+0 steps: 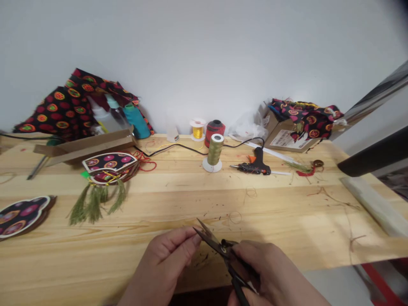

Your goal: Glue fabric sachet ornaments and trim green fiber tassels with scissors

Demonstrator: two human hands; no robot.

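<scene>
My right hand (270, 272) grips a pair of small black thread snips (219, 246) near the front edge of the wooden table (287, 221), blades slightly apart and pointing up-left. My left hand (165, 259) has its fingers pinched together right at the blade tips; whatever it pinches is too thin to make out. Both hands hover low over the table's front middle.
On the left lie patterned fabric ornaments with green tassels (105, 174) and another ornament (19, 214). Behind stand an olive thread spool (215, 152), a red spool (214, 129), a gold spool (197, 128), a black glue gun (255, 165), a cardboard box (86, 144) and fabric piles.
</scene>
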